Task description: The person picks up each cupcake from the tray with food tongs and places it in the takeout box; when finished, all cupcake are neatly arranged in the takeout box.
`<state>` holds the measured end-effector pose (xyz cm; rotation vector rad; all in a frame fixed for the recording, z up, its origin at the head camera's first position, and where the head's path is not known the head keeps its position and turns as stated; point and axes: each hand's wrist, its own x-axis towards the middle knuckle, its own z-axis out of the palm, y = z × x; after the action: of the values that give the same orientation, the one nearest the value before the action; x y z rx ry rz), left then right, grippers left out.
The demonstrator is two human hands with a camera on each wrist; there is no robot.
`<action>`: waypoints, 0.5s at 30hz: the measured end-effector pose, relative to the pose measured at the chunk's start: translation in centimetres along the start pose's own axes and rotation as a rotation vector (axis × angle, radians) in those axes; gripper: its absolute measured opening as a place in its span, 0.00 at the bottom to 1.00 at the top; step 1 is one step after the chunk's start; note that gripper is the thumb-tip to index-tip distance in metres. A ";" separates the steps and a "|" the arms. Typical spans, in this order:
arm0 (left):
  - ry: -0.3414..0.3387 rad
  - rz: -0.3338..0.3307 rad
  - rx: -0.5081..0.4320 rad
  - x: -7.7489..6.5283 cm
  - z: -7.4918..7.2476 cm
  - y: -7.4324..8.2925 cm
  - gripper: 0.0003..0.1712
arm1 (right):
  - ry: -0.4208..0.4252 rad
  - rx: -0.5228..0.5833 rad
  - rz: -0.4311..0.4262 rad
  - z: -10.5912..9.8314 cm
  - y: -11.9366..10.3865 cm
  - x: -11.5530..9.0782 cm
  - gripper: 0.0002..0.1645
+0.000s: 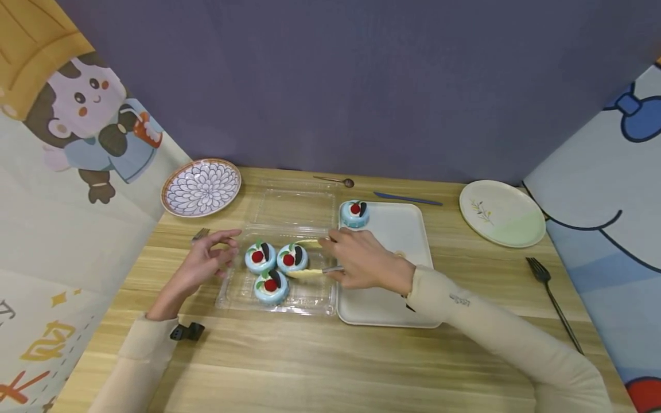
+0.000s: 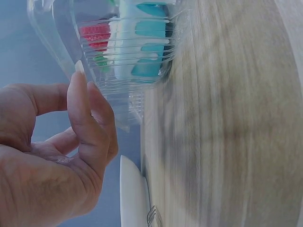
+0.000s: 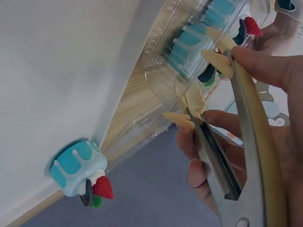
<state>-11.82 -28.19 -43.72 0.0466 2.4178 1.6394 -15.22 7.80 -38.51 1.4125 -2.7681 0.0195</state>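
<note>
Gripping tongs (image 1: 306,274), the right hand (image 1: 364,261) has their tips either side of a cake (image 1: 291,259) mid-frame, in the box (image 1: 316,299); the left hand (image 1: 202,263) hangs loosely bent, centre-left; sleeve print (image 1: 459,300) is unreadable.

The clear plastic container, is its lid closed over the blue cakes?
No, the lid lies open behind the three blue cakes, which sit uncovered.

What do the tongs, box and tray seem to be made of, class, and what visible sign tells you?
Tongs: metal arms, judging by their silvery sheen; the matte cream tips may be plastic or wood. Box: glossy, clear plastic; the cakes show through its ribbed wall. Tray: smooth, pale and low-sheen, probably plastic, though ceramic is possible.
</note>
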 end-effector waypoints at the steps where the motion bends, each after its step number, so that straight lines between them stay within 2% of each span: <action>1: 0.000 0.000 -0.002 0.0 0.0 0.0 0.29 | -0.005 0.003 0.003 0.1 0.0 0.1 0.38; 15: 0.000 -0.004 -0.002 -0.1 0.1 0.1 0.29 | -0.024 0.026 0.028 0.6 0.2 0.2 0.39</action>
<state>-11.74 -28.11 -43.66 0.0412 2.4141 1.6403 -15.51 7.68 -39.08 1.3885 -2.8177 0.0400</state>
